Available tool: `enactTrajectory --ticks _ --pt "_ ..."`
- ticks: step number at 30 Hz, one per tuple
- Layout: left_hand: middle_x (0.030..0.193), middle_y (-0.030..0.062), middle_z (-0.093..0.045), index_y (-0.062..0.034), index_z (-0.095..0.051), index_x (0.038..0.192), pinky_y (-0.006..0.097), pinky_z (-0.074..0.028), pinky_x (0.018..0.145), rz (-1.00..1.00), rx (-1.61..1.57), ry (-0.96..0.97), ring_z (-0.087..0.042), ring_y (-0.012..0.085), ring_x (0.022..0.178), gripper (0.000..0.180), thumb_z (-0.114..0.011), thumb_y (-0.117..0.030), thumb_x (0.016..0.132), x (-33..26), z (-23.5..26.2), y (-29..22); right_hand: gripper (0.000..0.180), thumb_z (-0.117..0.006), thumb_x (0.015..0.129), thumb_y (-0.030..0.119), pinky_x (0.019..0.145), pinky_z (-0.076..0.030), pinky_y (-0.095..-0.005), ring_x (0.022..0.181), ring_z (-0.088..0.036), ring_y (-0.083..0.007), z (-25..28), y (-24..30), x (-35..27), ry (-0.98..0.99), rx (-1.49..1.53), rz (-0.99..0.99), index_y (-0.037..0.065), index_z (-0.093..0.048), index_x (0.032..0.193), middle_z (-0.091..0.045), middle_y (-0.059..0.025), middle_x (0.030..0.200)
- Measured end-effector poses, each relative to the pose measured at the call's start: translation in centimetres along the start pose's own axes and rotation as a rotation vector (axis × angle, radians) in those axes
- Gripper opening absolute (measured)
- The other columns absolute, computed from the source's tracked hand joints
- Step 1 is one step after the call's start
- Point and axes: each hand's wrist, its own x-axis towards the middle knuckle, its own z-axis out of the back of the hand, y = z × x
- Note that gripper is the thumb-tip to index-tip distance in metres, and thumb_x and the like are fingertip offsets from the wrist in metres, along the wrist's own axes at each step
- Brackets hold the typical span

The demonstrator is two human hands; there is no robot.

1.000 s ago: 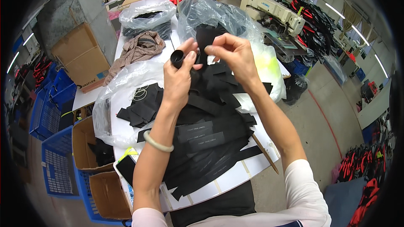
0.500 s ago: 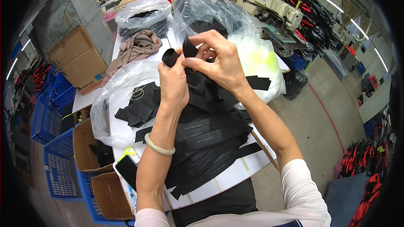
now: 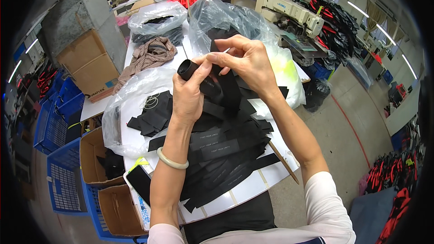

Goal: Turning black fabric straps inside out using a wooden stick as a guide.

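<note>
A black fabric strip, wound into a small roll (image 3: 187, 68) at one end, is held in my left hand (image 3: 187, 97), thumb pressed along it. My right hand (image 3: 251, 63) is closed just beside it, its thumb and forefinger pinching a part of the black strip. A small pale sliver shows between the right fingers; I cannot make out what it is. Below both hands the strip hangs in a loop toward a pile of flat black strips (image 3: 212, 147), some with pale printing, spread over the white table (image 3: 244, 194). A pale bangle circles my left wrist.
Smaller black pieces (image 3: 151, 119) and a pale elastic loop lie left of the pile. Clear plastic bags (image 3: 221, 11) and a checked cloth (image 3: 149, 56) stand farther back. A phone (image 3: 138, 181), wooden stick (image 3: 285, 165), blue crates (image 3: 68, 183) and a sewing machine (image 3: 289, 11) surround them.
My hands have come slightly lower and turned, so the strip's printed face and hanging loop show. The right fingers have shifted along the strip. The view has moved a little.
</note>
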Motion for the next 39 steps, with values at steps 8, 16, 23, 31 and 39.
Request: enactTrajectory --ticks 8,16,23,31,39 --pt "0.075 0.0032 -0.063 0.0016 -0.067 0.096 0.022 -0.041 0.063 -0.085 0.250 -0.008 -0.054 0.0084 0.067 0.021 -0.056 -0.016 0.092 -1.2 -0.7 -1.1 0.038 -0.076 0.075 0.018 0.051 -0.054 -0.0232 0.067 -0.065 -0.0138 0.2 1.2 -1.0 0.022 0.009 -0.023 -0.012 -0.065 0.096 -0.067 -0.0153 0.083" --pt "0.075 0.0017 -0.060 0.0037 -0.065 0.092 0.021 -0.039 0.061 -0.268 0.633 -0.116 -0.051 0.0060 0.067 0.019 -0.055 -0.013 0.092 -3.4 -3.0 -3.3 0.038 -0.074 0.077 0.024 0.054 -0.054 -0.0231 0.062 -0.064 -0.0130 0.4 3.3 -1.7 0.088 0.070 -0.066 -0.010 -0.067 0.093 -0.068 -0.0143 0.078" --pt "0.062 0.0110 -0.054 0.0036 -0.056 0.082 0.029 -0.039 0.051 -0.541 0.922 -0.298 -0.051 0.0162 0.053 0.010 -0.059 -0.005 0.085 -4.6 -3.9 -3.5 0.023 -0.066 0.078 0.017 0.051 -0.052 -0.0237 0.057 -0.063 -0.0120 -0.3 4.8 -2.9 0.077 0.120 -0.119 -0.006 -0.068 0.079 -0.064 -0.0104 0.064" --pt "0.067 0.0186 -0.060 0.0043 -0.052 0.080 0.039 -0.045 0.056 -0.415 1.271 -0.469 -0.059 0.0318 0.060 0.015 -0.054 -0.010 0.086 -3.4 -1.2 -2.0 0.023 -0.057 0.080 0.013 0.052 -0.040 -0.0298 0.053 -0.047 -0.0088 -1.4 0.6 -4.0 -0.351 0.077 -0.058 -0.005 -0.054 0.067 -0.055 -0.0071 0.056" --pt "0.072 0.0049 -0.063 0.0043 -0.057 0.085 0.026 -0.047 0.054 0.152 0.523 -0.333 -0.055 0.0091 0.056 0.019 -0.055 -0.014 0.092 -5.6 -3.2 -0.4 0.015 -0.053 0.092 0.015 0.041 -0.048 -0.0231 0.049 -0.059 -0.0113 0.7 1.4 -7.0 -0.145 0.471 -0.310 0.001 -0.050 0.087 -0.062 -0.0116 0.068"
